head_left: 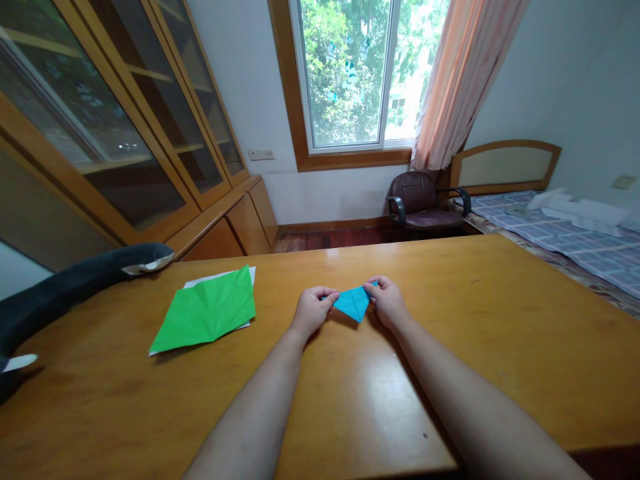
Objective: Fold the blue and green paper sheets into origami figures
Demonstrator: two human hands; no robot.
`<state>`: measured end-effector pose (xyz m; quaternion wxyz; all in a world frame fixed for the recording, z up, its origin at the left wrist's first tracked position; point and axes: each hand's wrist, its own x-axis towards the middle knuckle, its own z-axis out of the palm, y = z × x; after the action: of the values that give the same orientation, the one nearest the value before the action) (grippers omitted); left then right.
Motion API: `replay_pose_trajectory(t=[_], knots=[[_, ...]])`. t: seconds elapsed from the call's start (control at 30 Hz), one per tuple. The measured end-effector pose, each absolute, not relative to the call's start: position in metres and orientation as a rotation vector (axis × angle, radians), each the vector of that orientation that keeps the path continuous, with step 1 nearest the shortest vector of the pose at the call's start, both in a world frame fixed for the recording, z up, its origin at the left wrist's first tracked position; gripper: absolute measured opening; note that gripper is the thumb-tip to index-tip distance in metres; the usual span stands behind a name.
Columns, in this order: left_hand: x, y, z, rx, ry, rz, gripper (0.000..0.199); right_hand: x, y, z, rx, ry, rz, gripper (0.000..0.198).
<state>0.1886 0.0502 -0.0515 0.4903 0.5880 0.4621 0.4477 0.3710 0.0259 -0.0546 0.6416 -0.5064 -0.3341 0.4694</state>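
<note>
Between my two hands is a small folded piece of blue paper [353, 304], roughly triangular, with one point toward me and a crease down its middle. My left hand [314, 309] pinches its left corner between thumb and fingers. At the right corner, my right hand [388, 301] does the same. The paper is held just over the wooden table [320, 413], and a shadow shows beneath it. The corners under my fingertips are partly hidden.
Left of my hands lie creased green paper [207, 310] and white sheets [253, 275] under it. A dark plush toy [85, 277] rests at the table's left edge. Beyond the table stand a brown armchair [425, 200], a bed [575, 240] and a glass-fronted cabinet [200, 200].
</note>
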Motion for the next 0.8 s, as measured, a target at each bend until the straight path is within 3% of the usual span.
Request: replay_pose_trajectory(t=[0.8], knots=[[0.17,0.06,-0.047,1.238,1.025,1.065,0.031,0.379,0.031,-0.065,-1.142,-0.765,1.135,0.035]])
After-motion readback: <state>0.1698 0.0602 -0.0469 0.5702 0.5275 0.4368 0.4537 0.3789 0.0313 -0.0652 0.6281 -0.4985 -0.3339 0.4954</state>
